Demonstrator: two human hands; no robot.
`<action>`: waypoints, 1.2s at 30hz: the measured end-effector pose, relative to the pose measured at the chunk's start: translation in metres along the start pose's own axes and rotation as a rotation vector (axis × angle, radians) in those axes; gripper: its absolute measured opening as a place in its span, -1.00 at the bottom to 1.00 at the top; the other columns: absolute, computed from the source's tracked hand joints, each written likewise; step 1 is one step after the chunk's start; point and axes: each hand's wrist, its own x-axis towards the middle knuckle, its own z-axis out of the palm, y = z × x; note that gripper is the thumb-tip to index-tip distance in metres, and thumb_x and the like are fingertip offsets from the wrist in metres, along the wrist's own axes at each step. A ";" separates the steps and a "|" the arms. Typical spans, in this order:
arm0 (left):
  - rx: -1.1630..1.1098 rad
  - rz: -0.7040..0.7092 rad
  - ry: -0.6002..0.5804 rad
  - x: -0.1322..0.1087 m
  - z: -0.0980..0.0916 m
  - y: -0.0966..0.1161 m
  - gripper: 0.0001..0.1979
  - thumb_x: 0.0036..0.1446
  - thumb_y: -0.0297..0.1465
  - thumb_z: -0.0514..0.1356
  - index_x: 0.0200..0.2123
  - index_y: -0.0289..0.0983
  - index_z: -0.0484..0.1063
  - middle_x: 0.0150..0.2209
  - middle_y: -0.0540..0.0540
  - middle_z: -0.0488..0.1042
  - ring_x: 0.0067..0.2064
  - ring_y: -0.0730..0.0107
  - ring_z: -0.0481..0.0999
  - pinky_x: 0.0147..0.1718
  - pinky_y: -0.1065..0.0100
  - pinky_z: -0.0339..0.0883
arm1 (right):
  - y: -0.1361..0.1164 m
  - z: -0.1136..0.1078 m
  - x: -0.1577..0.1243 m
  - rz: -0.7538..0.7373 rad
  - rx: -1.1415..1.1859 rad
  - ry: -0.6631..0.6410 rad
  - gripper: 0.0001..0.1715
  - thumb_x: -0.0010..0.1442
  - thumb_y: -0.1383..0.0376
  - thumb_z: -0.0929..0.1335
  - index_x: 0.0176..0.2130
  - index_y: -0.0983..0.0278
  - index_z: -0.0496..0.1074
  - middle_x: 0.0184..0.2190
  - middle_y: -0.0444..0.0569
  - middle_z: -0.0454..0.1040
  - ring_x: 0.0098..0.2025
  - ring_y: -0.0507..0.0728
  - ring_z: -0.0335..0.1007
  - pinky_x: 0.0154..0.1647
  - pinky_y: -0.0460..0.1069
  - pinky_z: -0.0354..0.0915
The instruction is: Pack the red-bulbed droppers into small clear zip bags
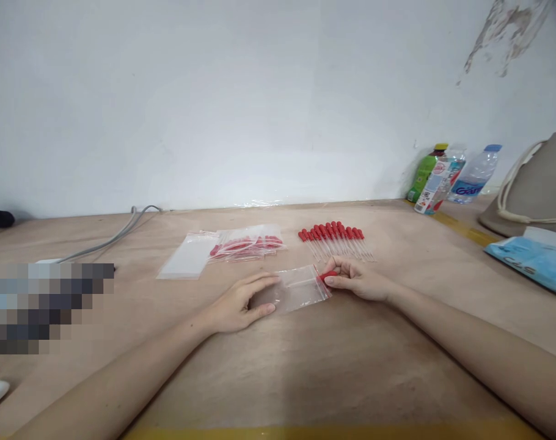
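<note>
Red-bulbed dropper pinched in right fingers, stem inside clear bag, left fingers apart, touching bag's opposite end

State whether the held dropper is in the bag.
Partly in: its stem shows inside the bag; its red bulb is outside, in the right hand.

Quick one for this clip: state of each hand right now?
Left hand: open, thumb and fingers apart, touching the bag.
Right hand: closed, holding a dropper partly inside that bag.
</note>
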 end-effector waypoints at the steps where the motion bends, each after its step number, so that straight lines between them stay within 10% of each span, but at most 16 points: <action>1: 0.000 0.010 -0.002 0.000 -0.001 -0.001 -0.54 0.16 -0.28 0.09 0.13 -0.22 0.16 0.14 -0.13 0.23 0.17 0.23 0.18 0.12 0.15 0.10 | 0.000 -0.001 0.000 0.000 -0.008 -0.001 -0.68 -0.03 0.16 0.42 -0.39 0.29 0.27 -0.46 -0.15 0.43 -0.42 -0.05 0.33 -0.37 -0.10 0.21; 14: 0.011 0.019 -0.020 0.000 0.002 -0.001 -0.56 0.17 -0.28 0.09 0.12 -0.20 0.19 0.10 -0.13 0.28 0.14 0.24 0.21 0.11 0.15 0.12 | 0.000 0.016 0.007 -0.086 -0.431 0.025 -0.67 -0.06 0.09 0.40 -0.38 0.30 0.52 -0.55 -0.13 0.37 -0.55 -0.05 0.16 -0.57 -0.11 0.07; 21: 0.024 0.020 -0.016 0.000 0.002 -0.001 -0.58 0.18 -0.29 0.07 0.11 -0.20 0.21 0.10 -0.12 0.28 0.15 0.24 0.21 0.11 0.14 0.12 | -0.004 0.020 0.001 0.023 -0.123 0.199 -0.52 -0.23 0.08 0.48 -0.33 0.31 0.41 -0.48 -0.12 0.44 -0.50 -0.04 0.28 -0.46 -0.10 0.21; 36: 0.032 0.021 0.093 -0.001 0.005 0.003 -0.67 0.18 -0.30 0.07 0.01 -0.20 0.33 0.06 -0.13 0.30 0.07 0.24 0.30 0.03 0.22 0.22 | 0.002 0.027 0.001 0.092 -0.220 0.378 -0.56 -0.20 0.00 0.45 -0.51 0.29 0.32 -0.68 -0.18 0.31 -0.63 -0.04 0.16 -0.61 -0.09 0.06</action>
